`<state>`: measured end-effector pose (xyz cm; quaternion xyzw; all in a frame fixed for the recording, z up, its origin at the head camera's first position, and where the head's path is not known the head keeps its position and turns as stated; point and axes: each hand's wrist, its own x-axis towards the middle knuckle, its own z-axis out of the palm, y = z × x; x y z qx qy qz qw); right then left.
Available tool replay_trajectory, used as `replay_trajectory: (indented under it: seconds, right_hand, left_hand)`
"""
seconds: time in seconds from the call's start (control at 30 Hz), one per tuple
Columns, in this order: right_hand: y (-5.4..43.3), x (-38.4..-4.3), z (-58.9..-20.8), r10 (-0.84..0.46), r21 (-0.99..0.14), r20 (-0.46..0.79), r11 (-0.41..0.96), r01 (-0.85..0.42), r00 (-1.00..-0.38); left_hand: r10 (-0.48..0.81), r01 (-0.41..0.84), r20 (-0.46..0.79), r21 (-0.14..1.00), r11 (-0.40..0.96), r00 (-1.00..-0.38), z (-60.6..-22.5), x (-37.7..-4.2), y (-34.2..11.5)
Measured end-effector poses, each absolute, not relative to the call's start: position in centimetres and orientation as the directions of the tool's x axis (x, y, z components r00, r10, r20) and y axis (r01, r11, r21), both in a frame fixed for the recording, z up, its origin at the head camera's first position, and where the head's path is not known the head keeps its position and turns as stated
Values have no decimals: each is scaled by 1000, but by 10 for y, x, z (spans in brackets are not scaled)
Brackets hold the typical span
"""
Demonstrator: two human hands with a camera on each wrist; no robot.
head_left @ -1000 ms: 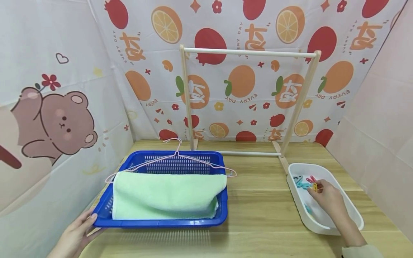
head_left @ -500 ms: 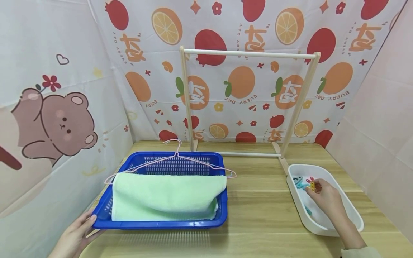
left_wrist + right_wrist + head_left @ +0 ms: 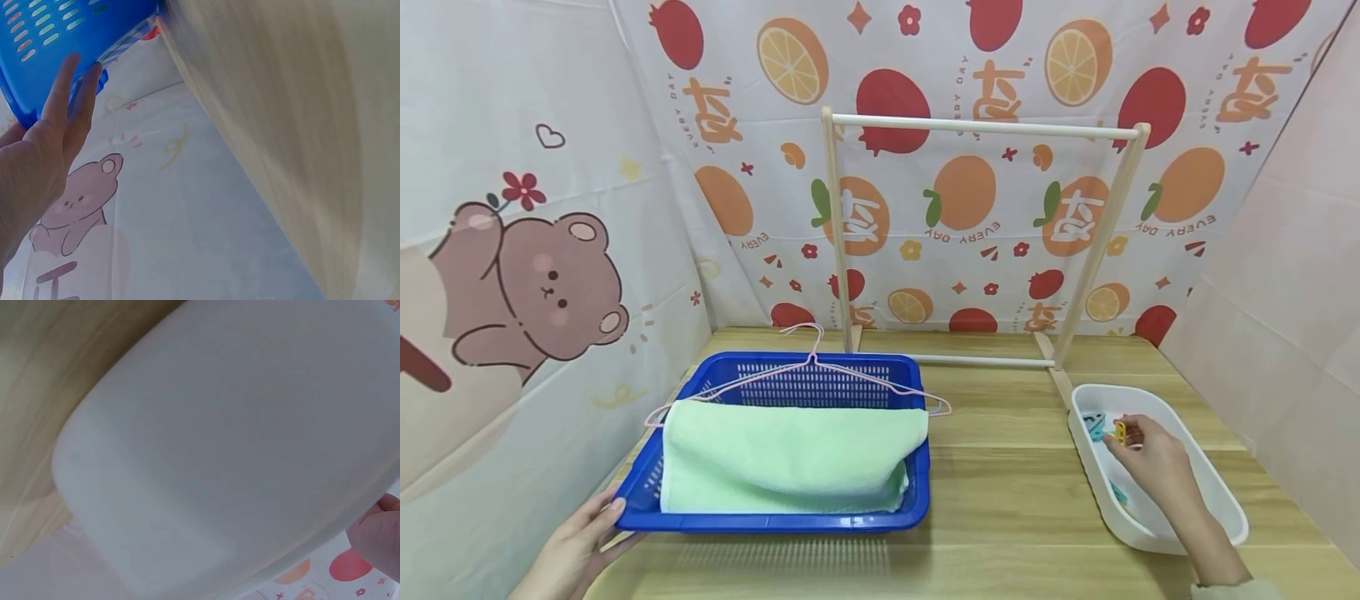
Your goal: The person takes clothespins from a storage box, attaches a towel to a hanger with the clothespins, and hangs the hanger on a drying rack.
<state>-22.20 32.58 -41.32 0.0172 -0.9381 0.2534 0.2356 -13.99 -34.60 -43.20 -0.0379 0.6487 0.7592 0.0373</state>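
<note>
At the front left corner of the blue plastic basket, my left hand grips the rim, thumb on top and fingers beneath. The left wrist view shows those fingers along the basket's slotted wall. A pale green towel drapes out of a pink clothes hanger that spans the basket. Over the white tray, my right hand pinches a yellow clothespin between thumb and fingers. Several teal clothespins lie in the tray. The right wrist view mostly catches the tray's outside.
A wooden rack with a white top bar stands at the back of the wooden table, between basket and tray. Its right foot reaches close to the tray's back left corner. Printed cloth walls enclose the table.
My right hand has shifted slightly left with the yellow clothespin, covering more of the pink clothespins in the tray. My left hand stays on the basket corner.
</note>
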Motion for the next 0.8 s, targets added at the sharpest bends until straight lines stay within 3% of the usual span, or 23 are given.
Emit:
replay_trajectory:
  seconds: [0.8]
  right_hand:
    - [293, -222, -390, 47, -501, 541, 820, -277, -840]
  left_hand:
    - [-10, -84, -86, 988, -129, -996, -431, -139, -344]
